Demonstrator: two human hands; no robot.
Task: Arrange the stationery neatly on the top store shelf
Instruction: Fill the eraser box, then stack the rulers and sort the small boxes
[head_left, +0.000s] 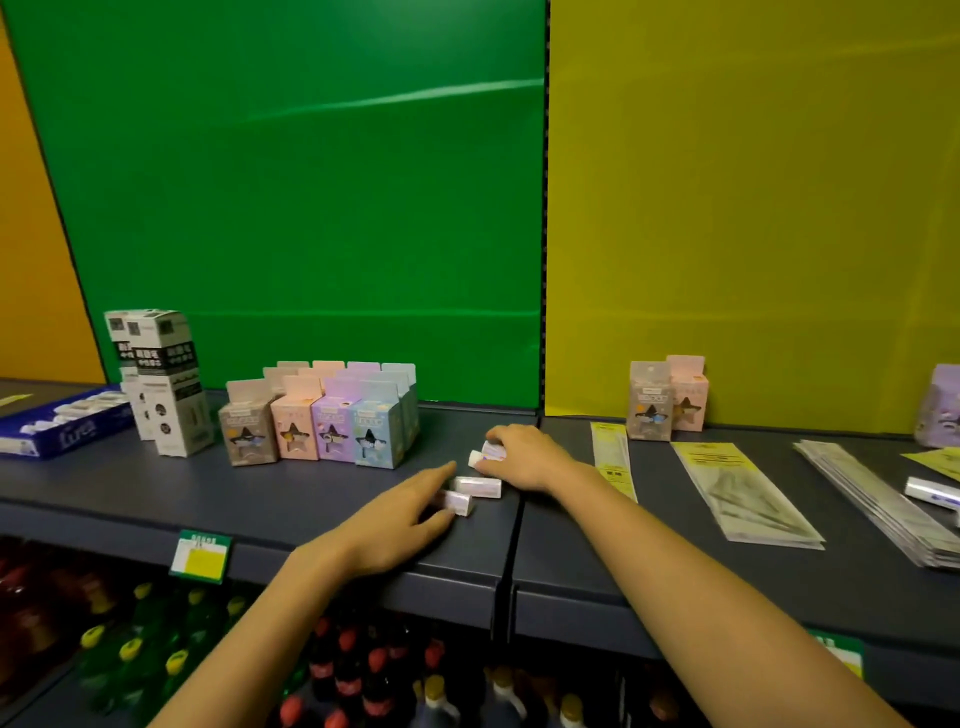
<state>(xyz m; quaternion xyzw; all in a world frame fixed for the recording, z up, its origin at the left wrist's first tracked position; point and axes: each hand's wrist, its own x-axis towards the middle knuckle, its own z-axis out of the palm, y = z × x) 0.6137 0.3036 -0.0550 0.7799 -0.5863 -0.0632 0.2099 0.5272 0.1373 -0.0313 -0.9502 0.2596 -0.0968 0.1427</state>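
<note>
Under the curled fingers of your right hand (527, 460) are the two far erasers (488, 451), one lying on the other, and the hand grips them at their right end. Your left hand (400, 514) lies low on the shelf (234, 499) with the fingers almost straight. Its tips only touch the near eraser (458, 503) and do not close round it. Between your two hands the middle eraser (479, 487) lies loose. I judge that you are gathering these small erasers into one group, and this step is not yet finished. The next move calls for a light push, so that they come side by side and parallel, probably just right of the pastel boxes (317, 431) that stand in rows beyond your left hand. The shelf is dark and flat, so they should slide easily. Behind it stand a green panel (291, 182) and a yellow panel (753, 208). To the right of your right hand lie plastic sleeves (748, 493), and below your wrists are bottles (358, 675).
</note>
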